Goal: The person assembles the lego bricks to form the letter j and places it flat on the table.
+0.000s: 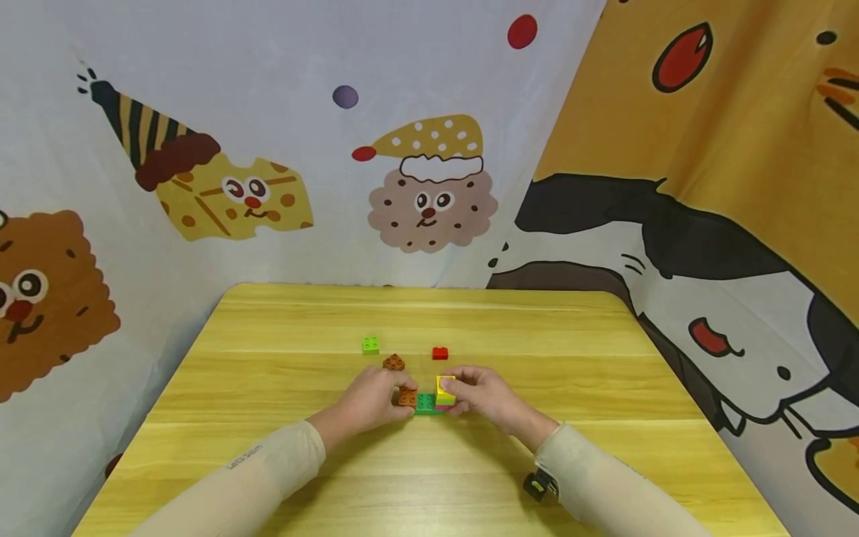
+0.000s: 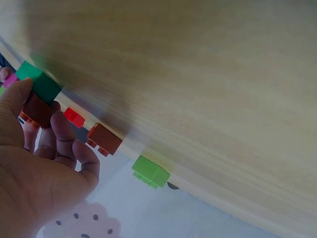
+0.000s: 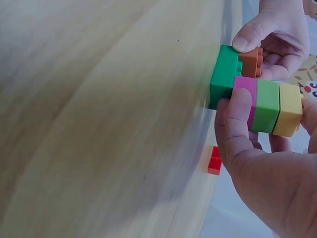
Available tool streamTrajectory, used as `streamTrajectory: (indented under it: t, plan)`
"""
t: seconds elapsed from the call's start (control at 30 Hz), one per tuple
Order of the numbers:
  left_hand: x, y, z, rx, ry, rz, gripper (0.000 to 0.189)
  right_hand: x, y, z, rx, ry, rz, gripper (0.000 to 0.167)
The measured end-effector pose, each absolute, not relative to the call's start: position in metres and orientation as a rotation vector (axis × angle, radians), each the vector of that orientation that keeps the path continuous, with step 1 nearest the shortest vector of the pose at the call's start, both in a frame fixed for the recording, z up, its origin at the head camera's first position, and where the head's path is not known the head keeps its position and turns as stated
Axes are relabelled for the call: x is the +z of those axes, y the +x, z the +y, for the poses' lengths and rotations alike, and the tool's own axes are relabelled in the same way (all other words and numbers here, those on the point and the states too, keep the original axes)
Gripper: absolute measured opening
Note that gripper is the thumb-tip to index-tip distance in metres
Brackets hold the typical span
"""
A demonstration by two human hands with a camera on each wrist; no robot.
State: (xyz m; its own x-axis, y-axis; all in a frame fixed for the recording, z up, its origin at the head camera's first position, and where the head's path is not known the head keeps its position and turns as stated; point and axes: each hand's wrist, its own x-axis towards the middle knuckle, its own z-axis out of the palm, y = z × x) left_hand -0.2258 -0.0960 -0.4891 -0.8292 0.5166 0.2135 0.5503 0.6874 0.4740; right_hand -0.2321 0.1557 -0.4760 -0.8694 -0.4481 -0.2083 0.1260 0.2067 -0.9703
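The sleeves (image 1: 268, 470) foremost, the left grip (image 1: 369, 401) pinches a brown brick (image 1: 407, 397) and the right grip (image 1: 488, 400) a yellow-topped stack (image 1: 442, 397), both on the green brick (image 1: 424, 407), each best squared up and pressed straight down; beyond, on the worktop (image 1: 302, 313), lie a red brick (image 1: 440, 353) and a lime brick (image 1: 370, 346).

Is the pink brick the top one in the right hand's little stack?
No, the yellow brick is on top, with the lime green brick under it and the pink brick beneath that.
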Motion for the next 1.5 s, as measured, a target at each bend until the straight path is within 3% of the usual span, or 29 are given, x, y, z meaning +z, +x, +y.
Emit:
streamTrajectory:
  t: [1.1,1.5]
  plan:
    - [-0.490,-0.227,-0.096,-0.874,-0.909,-2.836,0.032,-0.473,-0.242,0.158,-1.718,-0.162,1.857,0.054]
    - [-0.490,-0.228,-0.097,-0.875,-0.903,-2.844,0.034,-0.474,-0.243,0.156,-1.714,-0.165,1.867,0.048]
